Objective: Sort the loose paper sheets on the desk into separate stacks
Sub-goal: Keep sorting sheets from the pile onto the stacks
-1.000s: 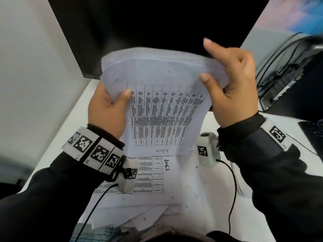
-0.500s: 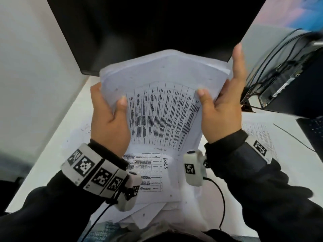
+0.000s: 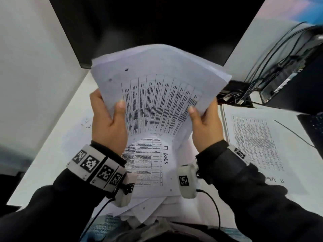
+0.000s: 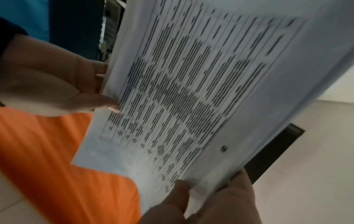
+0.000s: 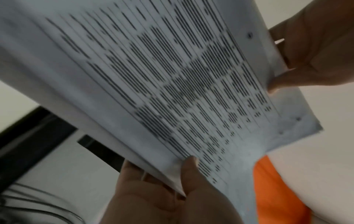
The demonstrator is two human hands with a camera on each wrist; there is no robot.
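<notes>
A bundle of white sheets (image 3: 157,88) with a printed table on its front stands upright above the desk, bowed between both hands. My left hand (image 3: 111,110) grips its left edge, thumb on the front and fingers behind. On the right edge my right hand (image 3: 202,116) holds it the same way. The left wrist view shows the bundle (image 4: 191,91) close up, with my left thumb (image 4: 178,195) on the print. The right wrist view shows the bundle (image 5: 172,75) too, under my right thumb (image 5: 189,169). Beneath lies a messy pile of sheets (image 3: 153,165), the top one handwritten "IT Logs".
A squared stack of printed sheets (image 3: 258,140) lies on the white desk (image 3: 57,137) to the right. A dark monitor (image 3: 139,23) stands behind the bundle. Cables and a black computer box (image 3: 283,75) crowd the far right, with a keyboard corner (image 3: 314,123).
My right hand slid from the bundle's top edge down to its right edge, with the thumb now on the front. The bundle bowed more and stands nearer the desk.
</notes>
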